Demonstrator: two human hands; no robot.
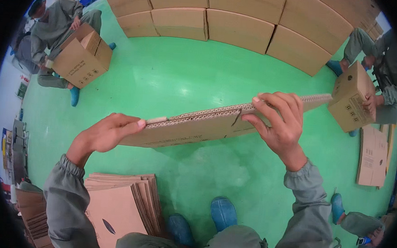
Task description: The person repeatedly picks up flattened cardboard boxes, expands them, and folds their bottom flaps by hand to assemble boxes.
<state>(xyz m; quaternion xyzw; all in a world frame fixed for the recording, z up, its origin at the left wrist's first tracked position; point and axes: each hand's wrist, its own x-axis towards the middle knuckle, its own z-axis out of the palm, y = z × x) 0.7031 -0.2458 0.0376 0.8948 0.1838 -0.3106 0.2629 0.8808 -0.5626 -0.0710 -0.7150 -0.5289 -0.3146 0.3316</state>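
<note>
A folded flat cardboard box (pixel 198 132) is held up in front of me, its corrugated upper edge toward me and tilted higher on the right. My left hand (pixel 110 133) grips its left end, thumb along the top edge. Further right, my right hand (pixel 279 121) pinches the same edge between thumb and fingers. The far face of the cardboard is hidden. Below my left forearm, a stack of flat cardboard boxes (pixel 117 209) rests on the floor by my feet.
A wall of closed cartons (pixel 239 29) runs along the far side of the green floor (pixel 179 71). One person (pixel 62 27) sits at far left with an opened-up box (pixel 83 57); another at right handles a box (pixel 352 98). Flat cardboard (pixel 372 155) leans at right.
</note>
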